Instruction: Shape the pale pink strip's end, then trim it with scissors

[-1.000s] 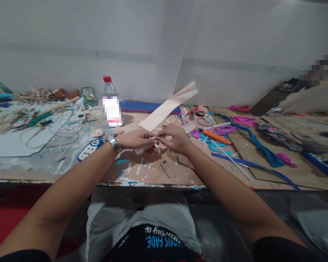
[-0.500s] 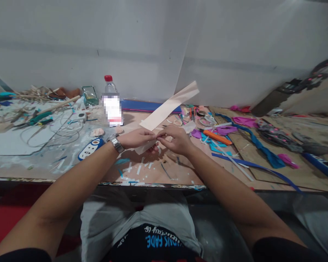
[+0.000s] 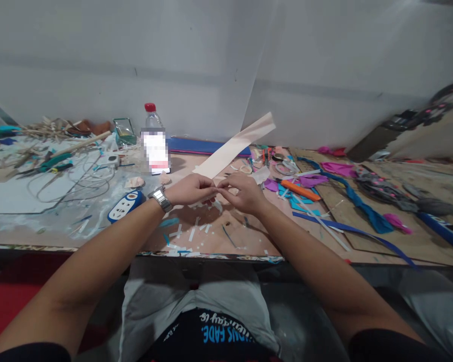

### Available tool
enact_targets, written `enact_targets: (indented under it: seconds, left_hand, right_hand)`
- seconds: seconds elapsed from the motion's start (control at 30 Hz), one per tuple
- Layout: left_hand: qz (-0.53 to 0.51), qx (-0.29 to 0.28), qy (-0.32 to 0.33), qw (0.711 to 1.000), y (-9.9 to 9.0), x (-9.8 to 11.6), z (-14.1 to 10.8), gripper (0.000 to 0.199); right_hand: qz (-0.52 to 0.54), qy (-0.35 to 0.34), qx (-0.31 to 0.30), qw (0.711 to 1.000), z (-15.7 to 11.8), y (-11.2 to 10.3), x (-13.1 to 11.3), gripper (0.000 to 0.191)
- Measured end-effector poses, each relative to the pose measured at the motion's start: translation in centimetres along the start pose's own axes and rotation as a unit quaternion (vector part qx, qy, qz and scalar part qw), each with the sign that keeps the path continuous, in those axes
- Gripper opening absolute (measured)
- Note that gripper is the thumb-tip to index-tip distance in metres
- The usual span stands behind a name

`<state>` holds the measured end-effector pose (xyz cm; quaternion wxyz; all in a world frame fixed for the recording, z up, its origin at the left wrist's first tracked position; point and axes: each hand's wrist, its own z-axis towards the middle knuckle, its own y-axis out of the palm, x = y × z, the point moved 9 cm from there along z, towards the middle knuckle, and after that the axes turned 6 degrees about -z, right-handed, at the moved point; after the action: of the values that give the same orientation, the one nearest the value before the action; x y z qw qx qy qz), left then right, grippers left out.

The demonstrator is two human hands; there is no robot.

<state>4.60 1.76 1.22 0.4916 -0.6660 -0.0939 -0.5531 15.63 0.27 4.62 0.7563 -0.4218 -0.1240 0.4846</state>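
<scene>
Pale, paper-like scrap [image 3: 219, 206], small and thin: that was the piece in hand, just above the brown worktop [image 3: 249, 240], at the meeting point of both hands. Left hand [image 3: 192, 190]: thumb and forefinger drawn together in a pinch, lower fingers curled beneath. Right hand [image 3: 243, 192]: thumb and forefinger pinched too, tips against the left's. Both looked closed on the scrap; the exact contact was hidden.

Risks, my read: tearing first, since stock that thin would likely give if the two pinches pulled apart. Slip second: little of it showed past the fingertips, so the hold looked narrow. If dropped, it could get lost among the white cut paper slivers [image 3: 192, 235] right below, near match in colour. Stray contact third: the long flat peach paper strip [image 3: 234, 146] lay just behind the hands, near end running down toward the left one; a knuckle could crease or shove it. Couldn't tell whether they touched.

Looks: scrap was off-white, limp, irregular, one bit hanging below the fingers; most of it was covered, so shape and any folds unreadable. Peach strip was straight-edged, smooth, lying diagonally, far end slightly bent, matte throughout.
</scene>
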Motion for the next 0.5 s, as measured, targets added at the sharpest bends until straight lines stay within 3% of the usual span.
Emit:
enact_targets:
  seconds: [0.13, 0.3, 0.5]
  left_hand:
    - [0.111, 0.020, 0.040, 0.993, -0.2, 0.7, -0.1, 0.039]
    - [0.284, 0.042, 0.097, 0.953, 0.4, 1.3, 0.0, 0.039]
    - [0.291, 0.059, 0.115, 0.948, 0.4, 1.5, 0.0, 0.045]
  right_hand:
    - [0.019, 0.050, -0.031, 0.998, -0.1, 0.9, 0.9, 0.010]
    - [0.073, 0.132, -0.083, 0.985, -0.8, 2.5, 2.9, 0.007]
    - [0.051, 0.085, -0.084, 0.992, -0.5, 2.3, 2.2, 0.009]
